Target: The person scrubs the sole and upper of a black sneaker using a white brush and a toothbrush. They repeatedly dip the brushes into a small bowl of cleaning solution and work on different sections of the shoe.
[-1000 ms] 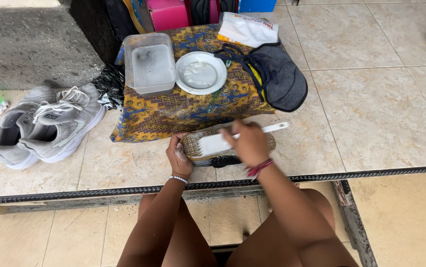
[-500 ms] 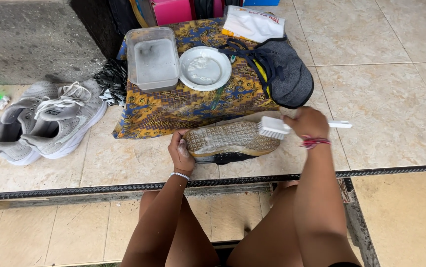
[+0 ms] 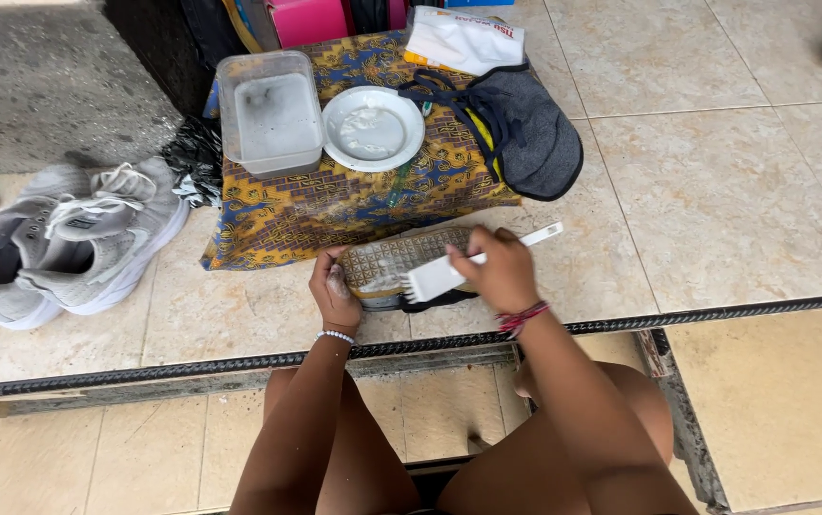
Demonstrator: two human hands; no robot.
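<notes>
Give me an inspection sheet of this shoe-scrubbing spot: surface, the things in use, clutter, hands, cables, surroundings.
Surface: beige floor tiles, with a patterned cloth spread on them.
Job's things: a shoe lying sole up at the cloth's edge; a white brush laid on the sole.
Clutter: clear tub and white plate on the cloth; dark cap half on it; a white packet behind.
Hands: left hand steadies the shoe's end; right hand has its grip on the brush handle.
Cables: nothing seen.
Surroundings: pair of grey sneakers to the left; concrete block; metal floor track near the knees.
</notes>
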